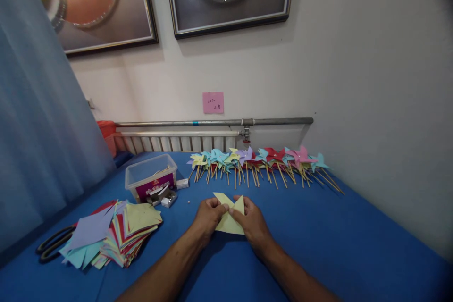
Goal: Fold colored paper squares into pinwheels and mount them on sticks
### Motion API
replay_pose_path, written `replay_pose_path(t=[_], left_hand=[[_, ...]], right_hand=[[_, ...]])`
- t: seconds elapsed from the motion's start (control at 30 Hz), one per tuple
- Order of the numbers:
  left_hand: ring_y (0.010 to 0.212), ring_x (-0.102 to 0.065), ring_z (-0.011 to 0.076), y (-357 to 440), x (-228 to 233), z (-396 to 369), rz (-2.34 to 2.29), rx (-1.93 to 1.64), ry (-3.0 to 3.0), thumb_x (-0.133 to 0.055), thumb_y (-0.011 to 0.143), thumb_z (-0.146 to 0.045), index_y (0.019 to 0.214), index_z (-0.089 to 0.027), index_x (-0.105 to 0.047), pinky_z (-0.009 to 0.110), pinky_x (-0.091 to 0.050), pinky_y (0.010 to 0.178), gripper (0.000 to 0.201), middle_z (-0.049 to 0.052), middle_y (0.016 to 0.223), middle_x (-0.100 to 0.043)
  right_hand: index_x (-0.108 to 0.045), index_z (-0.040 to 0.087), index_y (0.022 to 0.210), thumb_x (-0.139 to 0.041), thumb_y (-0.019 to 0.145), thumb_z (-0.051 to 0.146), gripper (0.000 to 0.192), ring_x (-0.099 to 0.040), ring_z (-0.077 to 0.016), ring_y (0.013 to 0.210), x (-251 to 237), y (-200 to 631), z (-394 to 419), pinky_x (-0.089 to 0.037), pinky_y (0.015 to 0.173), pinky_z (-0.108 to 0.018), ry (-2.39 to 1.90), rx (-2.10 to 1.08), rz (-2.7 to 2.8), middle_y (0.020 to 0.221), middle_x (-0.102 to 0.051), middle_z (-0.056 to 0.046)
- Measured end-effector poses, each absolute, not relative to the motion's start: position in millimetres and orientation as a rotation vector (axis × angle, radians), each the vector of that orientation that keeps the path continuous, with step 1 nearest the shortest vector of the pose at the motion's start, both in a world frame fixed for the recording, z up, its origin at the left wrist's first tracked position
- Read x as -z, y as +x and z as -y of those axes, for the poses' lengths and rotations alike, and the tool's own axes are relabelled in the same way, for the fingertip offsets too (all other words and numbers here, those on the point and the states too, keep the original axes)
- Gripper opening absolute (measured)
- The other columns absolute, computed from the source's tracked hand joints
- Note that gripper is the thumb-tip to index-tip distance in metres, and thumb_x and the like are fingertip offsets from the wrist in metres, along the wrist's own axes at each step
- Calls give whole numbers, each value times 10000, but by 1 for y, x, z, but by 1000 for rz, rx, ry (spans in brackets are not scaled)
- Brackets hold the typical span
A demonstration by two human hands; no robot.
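Note:
A pale yellow sheet of paper [228,224] with slit corners is held above the blue table, its upper points bent up. My left hand [209,217] grips its left side, thumb pressed near the middle. On the right side my right hand [252,222] pinches it too, the thumb close to the left one. Both hands are closed, and the fingers behind the paper are partly hidden. Beyond them lies a row of finished paper pinwheels [245,155] on wooden sticks, in several colours.
To the left lie a pile of coloured paper sheets [136,219] and scissors with black handles [53,245]. Behind it stands a clear plastic box [150,170] with sticks, beside small opened boxes [163,196]. A radiator [177,143] and pipe run along the wall.

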State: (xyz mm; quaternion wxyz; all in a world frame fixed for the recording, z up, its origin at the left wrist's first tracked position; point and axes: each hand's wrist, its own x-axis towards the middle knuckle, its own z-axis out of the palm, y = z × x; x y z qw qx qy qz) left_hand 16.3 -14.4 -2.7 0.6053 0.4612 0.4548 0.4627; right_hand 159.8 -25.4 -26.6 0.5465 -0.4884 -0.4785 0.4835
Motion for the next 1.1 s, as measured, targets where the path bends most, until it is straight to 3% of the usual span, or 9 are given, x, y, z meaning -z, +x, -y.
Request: replay_pose_path(t=[0.73,1.1], left_hand=[[461,-508,127,17,2,13,-1127,-1057,1060,-743,604,-293,649,-158,-588,256,-390,488,211,2,532,-604],[483,-527,136,16,6,10,-1122,-1047,1058,-764,587,-297,646,-169,-589,259,-394,503,225,-2,534,-606]], right_hand=[[-581,215,992,-706,658,374,391,-682,-235,731,24,161,24,-517,651,-336,-1122,-1146,1198,837,-733,-34],[-574,207,1053,-701,699,408,427,-681,-237,745,26,161,25,-513,640,-331,-1139,-1111,1198,878,-736,-51]])
